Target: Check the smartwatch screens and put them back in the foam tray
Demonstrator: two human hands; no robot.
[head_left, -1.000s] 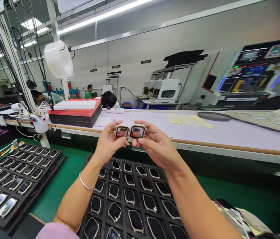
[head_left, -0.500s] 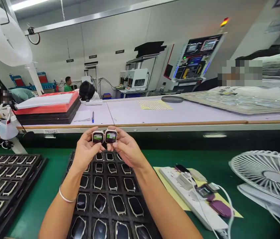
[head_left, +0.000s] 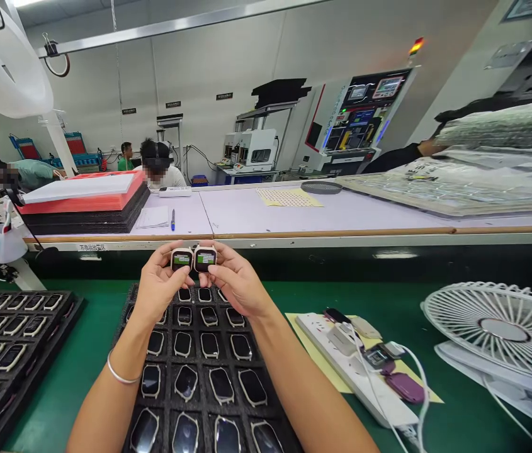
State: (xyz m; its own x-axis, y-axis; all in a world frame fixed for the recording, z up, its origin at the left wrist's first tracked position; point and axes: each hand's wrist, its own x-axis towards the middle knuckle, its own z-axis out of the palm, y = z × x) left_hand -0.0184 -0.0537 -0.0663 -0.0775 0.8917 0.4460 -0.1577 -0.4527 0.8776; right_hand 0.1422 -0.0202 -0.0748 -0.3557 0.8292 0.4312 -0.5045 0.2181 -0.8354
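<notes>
Two smartwatches without straps are held side by side over the far end of a black foam tray. My left hand is closed on the left smartwatch, its thumb at the lower edge of the screen. In my right hand is the other smartwatch, gripped between thumb and fingers. Both screens are lit with green and white bands, too small to read. Below, several dark-screened watches with light frames lie in the tray's compartments.
Another watch tray lies on the left. To the right are a white power strip with cables and a white fan. A raised shelf spans the front, bearing red and black foam. Other people sit beyond it.
The view has shifted slightly. My left thumb now reaches onto the left watch's screen, and the two watches stay close together in my hands. A person beyond the shelf has raised their head.
</notes>
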